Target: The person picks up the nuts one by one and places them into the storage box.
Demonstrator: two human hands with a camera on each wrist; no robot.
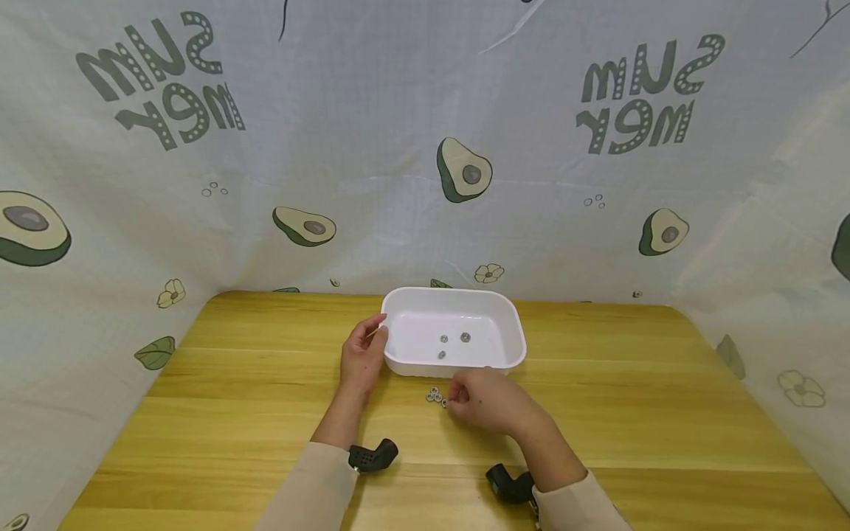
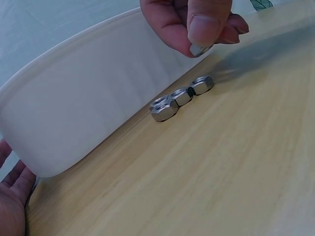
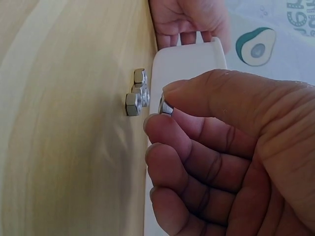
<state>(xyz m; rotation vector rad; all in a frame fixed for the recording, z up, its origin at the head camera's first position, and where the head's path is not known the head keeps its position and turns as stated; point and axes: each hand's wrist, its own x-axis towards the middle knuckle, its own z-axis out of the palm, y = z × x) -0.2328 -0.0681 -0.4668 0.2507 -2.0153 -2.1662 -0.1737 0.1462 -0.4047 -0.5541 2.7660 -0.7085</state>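
In the head view, my left hand (image 1: 361, 360) is at the left end of a white plastic tub (image 1: 451, 371), its fingers against the end wall by the rim. Extended fingers of that hand (image 3: 189, 19) meet the same wall in the right wrist view. Just in front of the tub, my right hand (image 1: 491, 402) pinches a small hex nut (image 3: 166, 107) between thumb and index finger, raised off the table. Beside it several shiny metal nuts (image 2: 182, 96) lie bunched together on the wood. Three more nuts (image 1: 465, 337) are spread over the tub's floor.
The wooden table (image 1: 265, 398) carries the tub near its back edge. Behind and at both sides hangs a pale curtain (image 1: 372, 147) printed with avocados. A black wrist camera (image 1: 375, 456) is on the left forearm, another black camera (image 1: 510, 484) on the right.
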